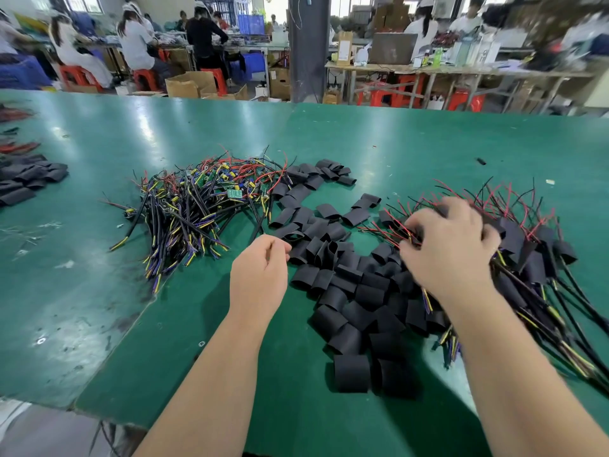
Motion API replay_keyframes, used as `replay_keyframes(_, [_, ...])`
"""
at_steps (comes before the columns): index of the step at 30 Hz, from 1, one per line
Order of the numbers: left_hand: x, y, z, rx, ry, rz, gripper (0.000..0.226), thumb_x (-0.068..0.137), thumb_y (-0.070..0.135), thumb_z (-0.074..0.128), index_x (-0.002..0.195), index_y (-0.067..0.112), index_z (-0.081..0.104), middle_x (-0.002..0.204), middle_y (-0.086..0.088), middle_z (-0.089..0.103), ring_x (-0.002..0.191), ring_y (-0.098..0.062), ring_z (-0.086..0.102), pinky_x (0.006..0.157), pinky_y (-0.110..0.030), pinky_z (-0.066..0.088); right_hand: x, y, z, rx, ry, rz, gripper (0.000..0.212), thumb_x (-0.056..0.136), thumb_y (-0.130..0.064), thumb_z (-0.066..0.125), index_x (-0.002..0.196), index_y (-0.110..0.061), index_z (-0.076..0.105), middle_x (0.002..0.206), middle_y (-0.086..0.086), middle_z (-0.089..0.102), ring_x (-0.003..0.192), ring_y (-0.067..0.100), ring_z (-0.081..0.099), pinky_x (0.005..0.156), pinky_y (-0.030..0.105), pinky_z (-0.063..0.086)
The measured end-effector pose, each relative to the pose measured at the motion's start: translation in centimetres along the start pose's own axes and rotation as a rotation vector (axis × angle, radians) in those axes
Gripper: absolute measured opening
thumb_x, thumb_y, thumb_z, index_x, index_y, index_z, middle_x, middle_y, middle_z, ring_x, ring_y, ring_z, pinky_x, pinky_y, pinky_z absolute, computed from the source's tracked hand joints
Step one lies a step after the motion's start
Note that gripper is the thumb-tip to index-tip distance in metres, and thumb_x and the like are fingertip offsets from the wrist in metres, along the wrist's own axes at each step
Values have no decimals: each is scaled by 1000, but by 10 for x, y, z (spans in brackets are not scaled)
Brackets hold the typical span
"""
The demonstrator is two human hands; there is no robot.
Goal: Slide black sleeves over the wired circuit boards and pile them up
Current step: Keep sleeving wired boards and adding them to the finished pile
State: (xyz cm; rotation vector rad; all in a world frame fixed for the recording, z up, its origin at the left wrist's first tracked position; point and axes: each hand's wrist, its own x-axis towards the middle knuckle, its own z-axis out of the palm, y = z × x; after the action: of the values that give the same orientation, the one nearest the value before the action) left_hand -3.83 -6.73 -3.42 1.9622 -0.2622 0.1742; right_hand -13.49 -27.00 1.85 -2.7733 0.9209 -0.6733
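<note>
A heap of bare wired circuit boards, green boards with black, red and yellow leads, lies left of centre on the green table. Loose black sleeves are scattered through the middle. At the right lies the pile of sleeved boards with red wires sticking up. My right hand rests on that pile's left edge, fingers curled round a sleeved board and its wires. My left hand hovers over the table beside the loose sleeves, fingers loosely curled and holding nothing that I can see.
A second group of black sleeves and some red wires lie at the far left edge. A small black scrap sits at the back right. Beyond the table, people sit on red stools at other benches among cardboard boxes.
</note>
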Motion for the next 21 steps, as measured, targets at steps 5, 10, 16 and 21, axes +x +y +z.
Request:
replay_keyframes(5, [-1,0,-1,23,14,20,28,96,23,41,79,33,60,72,11,65,48,-2,47,52,-26,35,-1,17,19,-130,-242,150,43,81,-26,71,119,-32,52,160,7,-14,146,33,-15,105,72,8])
replay_keyframes(10, [-8,12,-2,121,100,234,21,95,19,47,90,23,66,84,9,62,81,-19,55,78,-40,44,2,35,11,30,-198,115,44,83,-10,65,121,-31,57,161,2,1,148,21,-4,103,61,21])
replay_keyframes(16, [-43,57,34,384,-264,684,23,83,40,54,99,27,65,99,9,62,98,-18,54,85,-37,36,5,42,2,169,-145,110,45,85,1,59,121,-26,60,159,4,20,145,22,14,98,54,27])
replay_keyframes(21, [-67,78,95,655,-543,702,60,77,62,57,116,17,50,120,-1,53,115,-25,45,94,-42,32,5,45,0,237,-126,94,45,84,6,58,120,-21,62,157,5,26,144,22,20,102,52,31])
